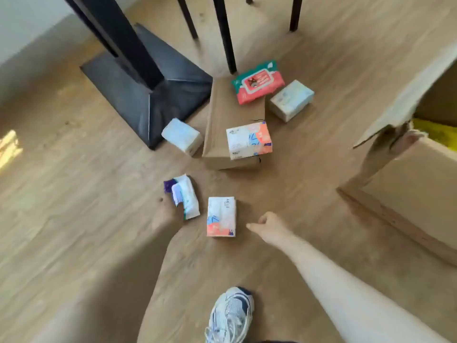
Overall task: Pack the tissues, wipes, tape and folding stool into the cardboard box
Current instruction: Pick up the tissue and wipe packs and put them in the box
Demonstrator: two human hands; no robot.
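Note:
My left hand (169, 212) is shut on a purple-and-white tissue pack (184, 196) low over the floor. Just to its right, an orange-and-white tissue pack (221, 216) lies on the floor. My right hand (268, 227) hovers a little right of that pack, fingers loosely curled, holding nothing. The big cardboard box (408, 194) stands open at the right, with something yellow (436, 133) inside. A red wipes pack (257, 81) and another orange-and-white tissue pack (248, 139) rest on a small flat carton (222, 120). Pale tissue packs lie to its right (291, 100) and left (181, 136).
A black table base (153, 95) rises at the upper left, close to the left pale pack. Dark chair legs (225, 33) stand behind the flat carton. My white sneaker (230, 315) is on the wooden floor at the bottom centre. The big box's torn flap (385, 129) juts toward the middle.

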